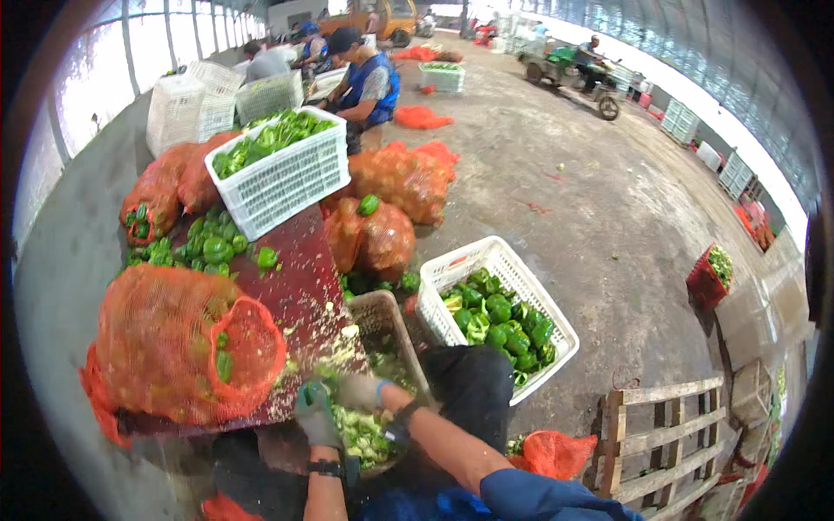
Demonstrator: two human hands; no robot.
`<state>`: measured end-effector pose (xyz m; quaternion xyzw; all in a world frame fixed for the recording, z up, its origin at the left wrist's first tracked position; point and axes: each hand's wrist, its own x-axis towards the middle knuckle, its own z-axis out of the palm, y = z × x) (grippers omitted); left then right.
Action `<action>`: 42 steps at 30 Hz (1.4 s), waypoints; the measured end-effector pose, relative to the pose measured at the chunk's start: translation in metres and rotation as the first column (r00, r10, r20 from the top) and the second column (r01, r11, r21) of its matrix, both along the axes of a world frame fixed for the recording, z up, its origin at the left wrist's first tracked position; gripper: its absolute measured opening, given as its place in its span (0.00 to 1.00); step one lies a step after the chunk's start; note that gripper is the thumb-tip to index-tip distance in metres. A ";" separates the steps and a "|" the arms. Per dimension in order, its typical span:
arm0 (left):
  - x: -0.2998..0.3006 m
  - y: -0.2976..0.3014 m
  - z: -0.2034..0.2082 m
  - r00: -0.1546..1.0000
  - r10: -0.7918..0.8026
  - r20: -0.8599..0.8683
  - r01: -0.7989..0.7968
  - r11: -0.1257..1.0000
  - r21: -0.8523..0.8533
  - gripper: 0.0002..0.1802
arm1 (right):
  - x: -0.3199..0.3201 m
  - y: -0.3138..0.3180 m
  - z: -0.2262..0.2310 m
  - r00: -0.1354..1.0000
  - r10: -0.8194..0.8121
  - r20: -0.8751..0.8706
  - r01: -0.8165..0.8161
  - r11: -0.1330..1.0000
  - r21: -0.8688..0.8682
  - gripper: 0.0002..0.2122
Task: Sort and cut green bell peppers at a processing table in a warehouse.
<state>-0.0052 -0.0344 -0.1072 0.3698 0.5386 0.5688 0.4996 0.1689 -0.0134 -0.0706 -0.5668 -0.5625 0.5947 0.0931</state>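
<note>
My left hand (319, 423), in a pale glove, is closed around a green pepper (311, 396), mostly covered by the fingers and blurred. Beside it my right hand (360, 392), also gloved, is smeared by motion; its fingers cannot be made out. Both hands are over a crate (401, 334) between my legs, where pale green pepper scraps (363, 437) lie. To their left, a large orange mesh sack (169, 347) of peppers rests on a dark red board (300, 260), its mouth open toward me. Crumbs of pepper seed and core litter the board's near end.
Right of my knee stands a white crate (495, 246) of green peppers. Another white crate (282, 187) with cut peppers sits on the board's far end, near loose peppers (215, 247) and mesh sacks (387, 234). A wooden pallet (665, 434) lies at right. Co-workers (369, 82) sit beyond.
</note>
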 end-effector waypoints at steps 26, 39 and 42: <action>0.012 -0.031 0.045 0.676 -0.112 0.728 0.275 0.955 -0.109 0.31 | -0.030 -0.036 0.050 0.959 -0.275 0.072 0.094 0.547 0.832 0.12; -0.006 -0.040 0.000 0.918 -0.308 0.249 0.311 0.950 0.026 0.20 | -0.021 -0.041 0.033 0.969 -0.238 0.062 0.118 0.670 0.733 0.15; 0.003 -0.040 -0.017 0.803 -0.165 0.572 0.234 0.971 -0.048 0.21 | -0.023 -0.048 0.034 0.941 -0.332 -0.061 0.298 0.733 0.612 0.20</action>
